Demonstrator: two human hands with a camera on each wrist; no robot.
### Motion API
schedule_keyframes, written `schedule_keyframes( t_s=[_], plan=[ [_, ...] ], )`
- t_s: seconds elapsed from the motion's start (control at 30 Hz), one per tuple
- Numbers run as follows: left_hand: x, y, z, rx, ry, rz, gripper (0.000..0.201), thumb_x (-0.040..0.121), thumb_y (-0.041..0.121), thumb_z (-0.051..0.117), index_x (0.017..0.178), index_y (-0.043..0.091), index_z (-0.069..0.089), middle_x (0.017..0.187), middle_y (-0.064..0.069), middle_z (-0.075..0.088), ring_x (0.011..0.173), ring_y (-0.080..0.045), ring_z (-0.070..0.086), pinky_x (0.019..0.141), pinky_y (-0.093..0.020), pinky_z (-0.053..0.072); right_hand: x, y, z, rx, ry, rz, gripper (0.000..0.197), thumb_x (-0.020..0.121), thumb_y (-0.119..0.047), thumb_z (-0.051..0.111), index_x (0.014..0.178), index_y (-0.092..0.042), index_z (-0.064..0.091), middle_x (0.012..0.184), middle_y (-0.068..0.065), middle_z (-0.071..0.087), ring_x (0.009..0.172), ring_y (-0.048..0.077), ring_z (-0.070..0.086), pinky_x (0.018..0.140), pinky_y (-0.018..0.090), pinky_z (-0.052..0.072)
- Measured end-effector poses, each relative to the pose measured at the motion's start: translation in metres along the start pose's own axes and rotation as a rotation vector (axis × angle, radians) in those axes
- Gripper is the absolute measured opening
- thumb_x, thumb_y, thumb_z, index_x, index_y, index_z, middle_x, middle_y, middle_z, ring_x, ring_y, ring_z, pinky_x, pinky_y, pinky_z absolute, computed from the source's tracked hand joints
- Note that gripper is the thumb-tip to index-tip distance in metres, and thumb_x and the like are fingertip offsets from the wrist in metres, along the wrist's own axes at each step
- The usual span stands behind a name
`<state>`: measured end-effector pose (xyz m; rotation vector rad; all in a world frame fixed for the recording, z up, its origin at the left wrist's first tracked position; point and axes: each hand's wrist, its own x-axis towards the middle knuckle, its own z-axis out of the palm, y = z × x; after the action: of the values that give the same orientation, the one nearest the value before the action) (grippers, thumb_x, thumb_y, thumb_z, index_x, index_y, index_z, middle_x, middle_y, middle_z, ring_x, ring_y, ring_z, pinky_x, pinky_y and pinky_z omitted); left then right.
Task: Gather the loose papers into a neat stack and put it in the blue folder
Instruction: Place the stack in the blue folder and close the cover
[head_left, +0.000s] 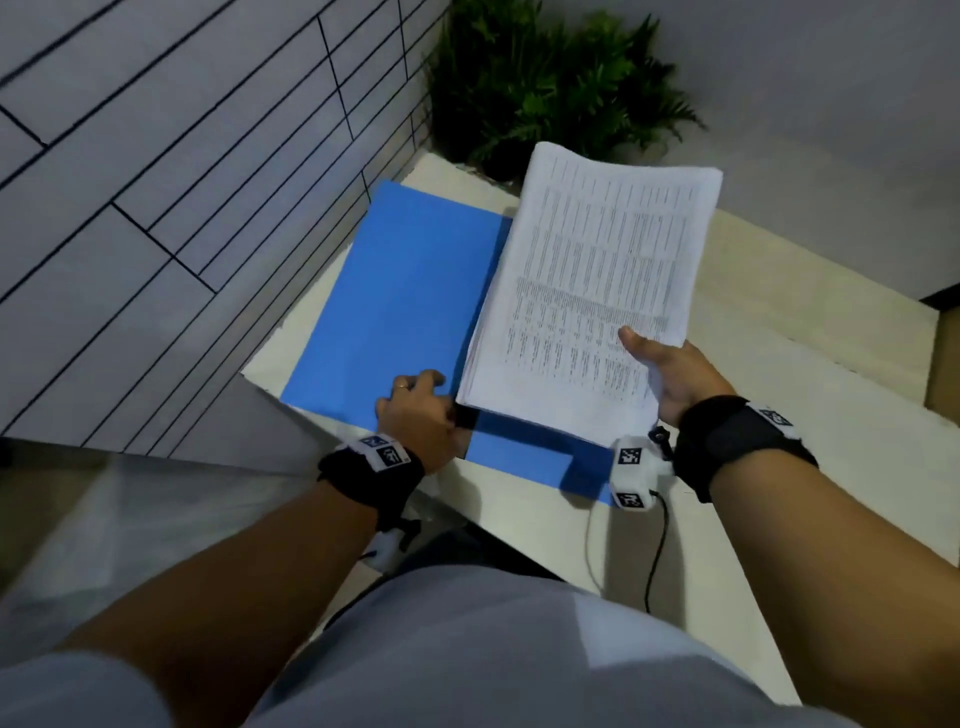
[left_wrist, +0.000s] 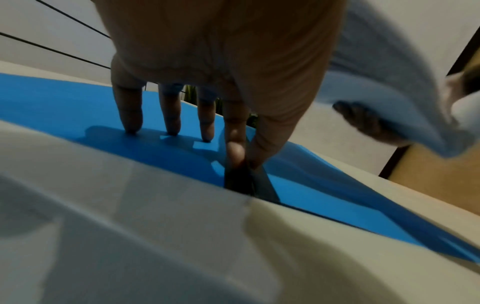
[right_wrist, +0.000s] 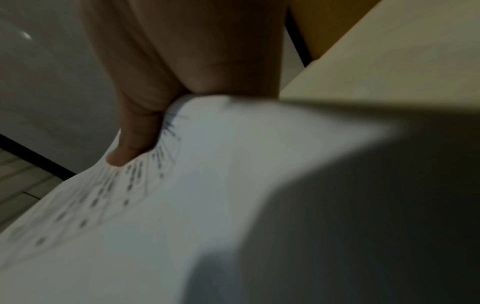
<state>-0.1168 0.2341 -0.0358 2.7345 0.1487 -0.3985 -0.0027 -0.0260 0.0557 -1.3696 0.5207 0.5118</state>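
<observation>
Open blue folder (head_left: 395, 291) lying flat on the pale table (head_left: 810, 332), its left leaf toward 10 o'clock, a strip of its right leaf showing at 5 o'clock under the papers. Stack of printed papers (head_left: 597, 291) raised above the right leaf, squared up, near end low, far end reaching toward 12 o'clock and the potted plant (head_left: 545, 78). Right hand (head_left: 670, 374) at the stack's near right corner, 4 o'clock from folder centre, thumb on top of the sheets, fingers curled beneath, gripping. Left hand (head_left: 415, 410) at 6 o'clock on the left leaf by the fold: three fingertips (left_wrist: 130, 123) spread and pressed down on the blue, index and thumb pinching a dark tab (left_wrist: 237, 179) at the folder's near edge. Tiled wall (head_left: 156, 182) at 9 o'clock.
</observation>
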Motion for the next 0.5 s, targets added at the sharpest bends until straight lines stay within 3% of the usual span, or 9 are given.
schedule_keyframes(
  t_s=[0.07,0.1,0.17,0.23,0.37,0.5],
  plan=[
    [-0.001,-0.009,-0.005,-0.026,0.027,-0.036,0.027,0.081,0.038,0.059,0.081,0.017,0.076,0.131,-0.005,0.058,0.116,-0.039,0.052,0.071,-0.038,0.033,0.015,0.016,0.002,-0.102,0.075,0.049,0.064,0.090,-0.014,0.069,0.147,-0.010,0.041,0.147,0.006,0.050,0.141,0.023,0.039,0.112,0.037,0.030],
    [0.002,-0.016,-0.010,-0.051,0.006,-0.089,0.020,0.085,0.035,0.063,0.088,0.019,0.074,0.136,-0.003,0.053,0.122,-0.035,0.047,0.075,-0.039,0.036,0.019,0.024,0.002,-0.144,0.120,0.077,0.066,0.089,-0.017,0.071,0.147,-0.007,0.040,0.149,0.009,0.046,0.143,0.026,0.036,0.113,0.041,0.028],
    [0.011,-0.035,-0.022,-0.100,0.018,-0.214,0.016,0.089,0.032,0.064,0.100,0.023,0.071,0.141,-0.001,0.047,0.128,-0.032,0.041,0.087,-0.042,0.041,0.027,0.038,-0.001,-0.210,0.191,0.136,0.063,0.086,-0.019,0.075,0.140,-0.004,0.047,0.143,0.012,0.052,0.128,0.028,0.049,0.104,0.039,0.039],
    [0.017,-0.056,-0.035,-0.090,0.053,-0.347,0.030,0.087,0.032,0.064,0.116,0.025,0.066,0.144,-0.003,0.043,0.131,-0.033,0.038,0.094,-0.044,0.040,0.029,0.048,-0.003,-0.256,0.252,0.151,0.056,0.082,-0.018,0.079,0.130,-0.005,0.055,0.131,0.007,0.060,0.114,0.024,0.057,0.100,0.035,0.043],
    [0.025,-0.082,-0.050,-0.132,0.114,-0.571,0.063,0.080,0.035,0.069,0.138,0.023,0.048,0.149,-0.010,0.037,0.132,-0.038,0.036,0.100,-0.050,0.040,0.038,0.058,-0.011,-0.347,0.332,0.152,0.084,0.064,-0.033,0.089,0.135,-0.005,0.055,0.129,0.013,0.064,0.115,0.033,0.062,0.101,0.048,0.050],
    [0.030,-0.096,-0.061,-0.169,0.090,-0.662,0.084,0.075,0.042,0.075,0.146,0.021,0.035,0.146,-0.012,0.039,0.128,-0.041,0.043,0.101,-0.053,0.042,0.027,0.053,-0.003,-0.384,0.360,0.202,0.079,0.079,-0.022,0.081,0.144,-0.001,0.042,0.134,0.007,0.055,0.118,0.033,0.056,0.096,0.037,0.045]
  ],
)
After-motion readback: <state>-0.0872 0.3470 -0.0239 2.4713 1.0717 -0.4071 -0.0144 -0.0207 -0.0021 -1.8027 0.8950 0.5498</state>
